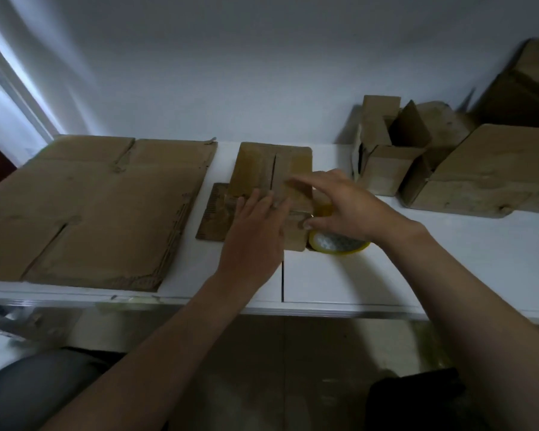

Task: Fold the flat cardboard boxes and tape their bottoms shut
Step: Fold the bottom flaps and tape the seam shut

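A big flat cardboard (84, 206) lies on the left end of the white table (339, 281). It reaches from the back edge almost to the front edge. Just right of it lies a small flat piece (210, 216), and the box sits partly on top of it.

The small box (271, 169) is in the middle of the table, closer to the back edge. Two flaps meet on its top with a dark slit between them. The left hand (255, 231) lies flat on the near part of the box, with its fingers straight and close together, pressing down.

The right hand (346, 206) is over the right side of the box. Its fingers are spread wide and look blurry. Its thumb tip touches the box's right side. A yellow tape roll (336, 244) lies on the table under this hand, right beside the box.

Folded boxes (383, 169) stand at the back right corner, with flaps up. A bigger box (486, 175) lies beside them.
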Demonstrator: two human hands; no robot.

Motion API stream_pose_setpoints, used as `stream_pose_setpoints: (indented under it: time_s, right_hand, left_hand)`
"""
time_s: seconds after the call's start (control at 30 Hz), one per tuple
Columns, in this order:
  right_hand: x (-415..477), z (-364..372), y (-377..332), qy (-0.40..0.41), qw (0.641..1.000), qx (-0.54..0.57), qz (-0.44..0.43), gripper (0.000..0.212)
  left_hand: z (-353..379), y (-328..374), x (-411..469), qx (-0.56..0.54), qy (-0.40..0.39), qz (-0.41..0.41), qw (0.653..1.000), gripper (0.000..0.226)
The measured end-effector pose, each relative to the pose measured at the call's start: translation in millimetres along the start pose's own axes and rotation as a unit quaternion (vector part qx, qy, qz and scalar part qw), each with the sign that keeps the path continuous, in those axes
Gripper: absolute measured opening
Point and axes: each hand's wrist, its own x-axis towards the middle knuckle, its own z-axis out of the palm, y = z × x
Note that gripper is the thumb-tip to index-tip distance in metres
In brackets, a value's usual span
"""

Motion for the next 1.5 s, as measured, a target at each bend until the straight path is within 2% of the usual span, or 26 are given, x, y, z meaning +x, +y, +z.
stream_pose_setpoints:
  time_s: [0.1,0.2,0.37,0.5,0.67,0.8,0.97,1.07,1.23,1.5]
  right_hand:
    - [-22,-7,14,0.012,0.995,0.057,0.082,0.078]
    - [-39,0,28,0.029,0.982,0.13,0.138,0.065]
    - [-51,1,24,0.102,0.971,0.198,0.09,0.047]
    - [-49,4,10,0.132,0.979,0.123,0.092,0.047]
    - [-41,9,4,0.089,0.989,0.031,0.118,0.046]
    - [-36,13,5,0.081,0.986,0.026,0.144,0.049]
    - [-23,16,-3,0.06,0.99,0.028,0.125,0.037]
    - [-17,17,1,0.042,0.989,0.026,0.138,0.042]
    - [-14,15,6,0.027,0.988,0.028,0.15,0.052]
    - [-17,18,2,0.019,0.989,0.044,0.142,0.053]
  left_hand:
    - [4,-7,4,-0.001,-0.004,-0.007,1.0,0.043]
    - [6,-13,9,-0.024,0.002,-0.01,1.0,0.039]
    - [5,-37,16,-0.033,-0.001,0.021,0.999,0.04]
    - [3,-37,18,-0.055,0.005,0.02,0.998,0.046]
    - [3,-36,19,-0.086,0.007,-0.002,0.996,0.05]
    - [2,-21,25,-0.114,0.022,-0.059,0.992,0.055]
    - [6,2,36,-0.032,0.007,-0.111,0.993,0.067]
    - [9,1,38,-0.041,0.038,-0.103,0.993,0.053]
    - [6,-22,41,-0.135,0.059,-0.085,0.985,0.031]
    - [5,-39,46,-0.095,0.061,-0.009,0.994,0.03]
